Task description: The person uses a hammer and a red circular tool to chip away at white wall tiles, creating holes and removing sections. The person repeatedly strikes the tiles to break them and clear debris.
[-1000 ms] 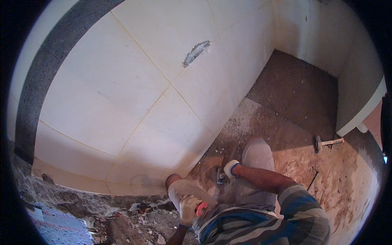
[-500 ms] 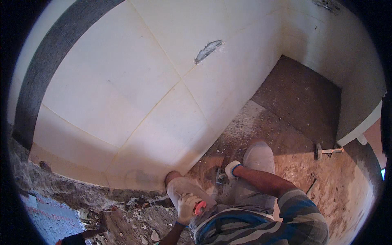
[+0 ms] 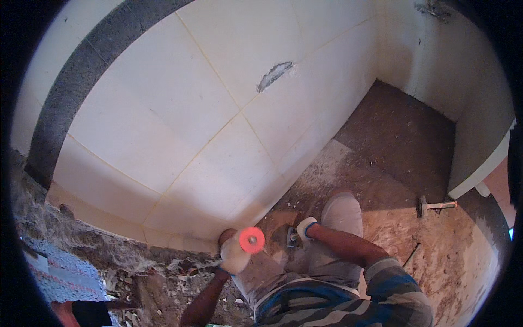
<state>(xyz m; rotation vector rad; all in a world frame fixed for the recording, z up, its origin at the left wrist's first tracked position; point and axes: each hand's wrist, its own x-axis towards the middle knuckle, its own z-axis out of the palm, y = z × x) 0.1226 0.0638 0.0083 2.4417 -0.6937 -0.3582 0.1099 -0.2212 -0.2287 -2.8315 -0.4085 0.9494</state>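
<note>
My left hand (image 3: 235, 258), in a pale work glove, is raised above my left leg and closed around a chisel. Its round red hand guard (image 3: 256, 248) faces up, with the grey struck end (image 3: 252, 240) at the centre; the blade below is hidden. My right hand (image 3: 305, 228), gloved with a blue cuff, is closed on a hammer. The metal hammer head (image 3: 291, 237) shows just left of that glove, between my legs, while the handle is mostly covered by the hand. A gap separates hammer head and chisel.
A second hammer (image 3: 436, 205) and a thin dark rod (image 3: 412, 254) lie on the dirty floor at right. Large white wall tiles (image 3: 180, 120) rise ahead, one with a chipped patch (image 3: 274, 76). Rubble (image 3: 163, 297) lies lower left, near another person's arm (image 3: 122, 305).
My left hand has risen forward, turning the chisel so its red guard faces up. My right hand with the hammer has shifted slightly left. Another person's arm reaches further into view at lower left.
</note>
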